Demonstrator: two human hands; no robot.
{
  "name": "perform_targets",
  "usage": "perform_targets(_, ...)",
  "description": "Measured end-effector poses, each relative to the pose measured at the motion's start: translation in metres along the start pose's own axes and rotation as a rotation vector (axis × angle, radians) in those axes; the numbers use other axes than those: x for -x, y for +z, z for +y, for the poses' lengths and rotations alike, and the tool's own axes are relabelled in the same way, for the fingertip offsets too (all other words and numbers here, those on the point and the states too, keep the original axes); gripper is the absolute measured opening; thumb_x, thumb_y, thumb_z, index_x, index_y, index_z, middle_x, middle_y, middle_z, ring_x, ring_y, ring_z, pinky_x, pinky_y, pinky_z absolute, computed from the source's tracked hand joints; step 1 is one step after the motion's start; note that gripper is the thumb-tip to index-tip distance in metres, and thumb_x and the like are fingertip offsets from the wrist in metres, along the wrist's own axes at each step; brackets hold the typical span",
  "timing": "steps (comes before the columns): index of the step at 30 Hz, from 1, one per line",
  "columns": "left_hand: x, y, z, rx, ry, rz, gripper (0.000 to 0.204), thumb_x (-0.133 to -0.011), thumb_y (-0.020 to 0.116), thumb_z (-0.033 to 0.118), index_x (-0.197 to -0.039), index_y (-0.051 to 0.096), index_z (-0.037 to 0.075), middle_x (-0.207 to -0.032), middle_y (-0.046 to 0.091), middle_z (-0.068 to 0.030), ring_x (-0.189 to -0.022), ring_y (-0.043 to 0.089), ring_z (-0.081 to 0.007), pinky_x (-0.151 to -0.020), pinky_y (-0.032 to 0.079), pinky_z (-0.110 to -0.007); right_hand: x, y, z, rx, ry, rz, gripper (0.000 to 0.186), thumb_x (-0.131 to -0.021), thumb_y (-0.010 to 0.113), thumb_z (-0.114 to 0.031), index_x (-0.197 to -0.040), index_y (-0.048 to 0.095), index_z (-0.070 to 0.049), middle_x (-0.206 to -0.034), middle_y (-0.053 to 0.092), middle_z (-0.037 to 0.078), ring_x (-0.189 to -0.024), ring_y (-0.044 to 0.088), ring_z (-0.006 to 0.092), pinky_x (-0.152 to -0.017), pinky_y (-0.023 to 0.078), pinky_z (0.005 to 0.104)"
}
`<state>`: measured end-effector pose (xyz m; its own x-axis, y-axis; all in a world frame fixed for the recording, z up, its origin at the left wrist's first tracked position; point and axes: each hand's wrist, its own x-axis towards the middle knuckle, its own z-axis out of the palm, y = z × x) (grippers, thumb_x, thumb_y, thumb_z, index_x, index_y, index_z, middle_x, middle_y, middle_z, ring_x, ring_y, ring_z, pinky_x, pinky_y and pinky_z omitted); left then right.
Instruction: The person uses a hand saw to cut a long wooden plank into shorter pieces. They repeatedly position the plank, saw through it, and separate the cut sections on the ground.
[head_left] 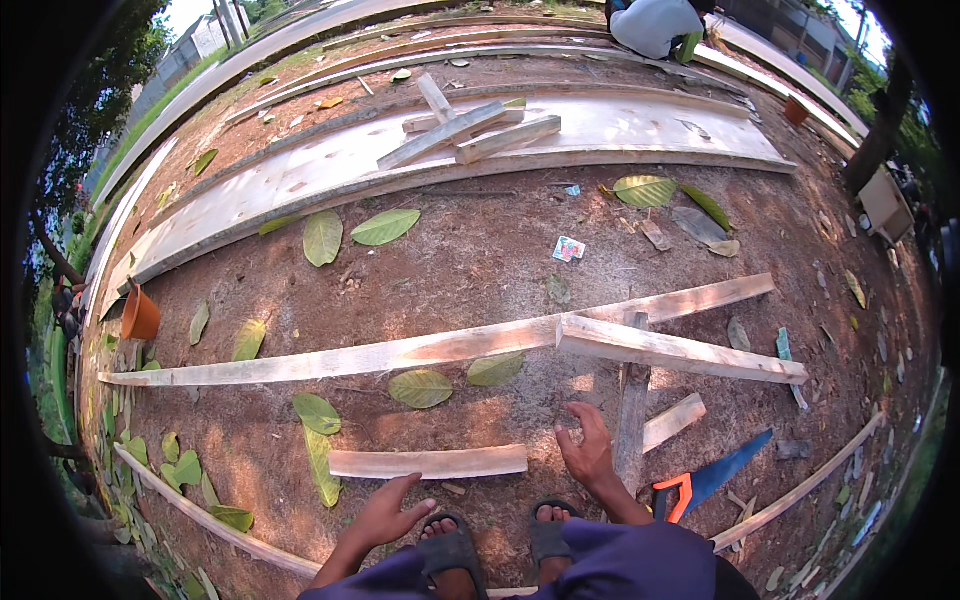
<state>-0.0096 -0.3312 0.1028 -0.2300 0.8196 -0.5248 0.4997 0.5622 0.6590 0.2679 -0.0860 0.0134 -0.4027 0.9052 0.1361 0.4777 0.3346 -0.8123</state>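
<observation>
My left hand [392, 510] reaches toward a short pale wooden board [430, 462] on the dirt, fingertips at or just short of its lower edge; I cannot tell whether they touch. Its fingers are apart and hold nothing. My right hand [590, 455], fingers apart and loosely curved, is empty beside a weathered grey timber [632, 410]. A short offcut [672, 422] lies just right of that timber, and a handsaw with orange handle and dark blade [715, 478] lies below it. Farther forward, a long batten [420, 350] and a thicker timber [680, 350] cross the grey one.
A wide plywood sheet [300, 170] with stacked offcuts [450, 130] lies ahead. An orange bucket [140, 316] is at left. Slim battens [210, 520] edge both sides, among fallen leaves. A person [648, 25] crouches at the far right back, near a tree trunk [875, 140].
</observation>
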Motion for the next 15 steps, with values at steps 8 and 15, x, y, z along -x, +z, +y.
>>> perform_targets(8,-0.034,0.051,-0.059,-0.558,-0.052,0.197,0.085,-0.093,0.069,0.054,-0.158,0.039,0.01,-0.164,0.034,-0.0226,-0.155,0.027,-0.0413,-0.121,0.026,-0.065,0.017,0.008,0.03,0.057,0.118,-0.022,0.044,-0.09,0.072,-0.014,-0.129,0.06,0.003,-0.122,0.063,0.023,-0.116,0.062,0.0398,-0.102,0.049,0.0462)
perform_targets(15,-0.036,0.083,-0.104,-0.605,-0.012,0.39,0.088,-0.089,0.071,0.057,-0.158,0.04,0.013,-0.164,0.035,-0.0184,-0.155,0.028,-0.0404,-0.119,0.026,-0.068,0.038,0.025,0.03,0.12,0.071,-0.208,0.046,-0.088,0.074,-0.013,-0.127,0.059,0.006,-0.125,0.061,0.026,-0.121,0.059,0.0422,-0.107,0.046,0.0475)
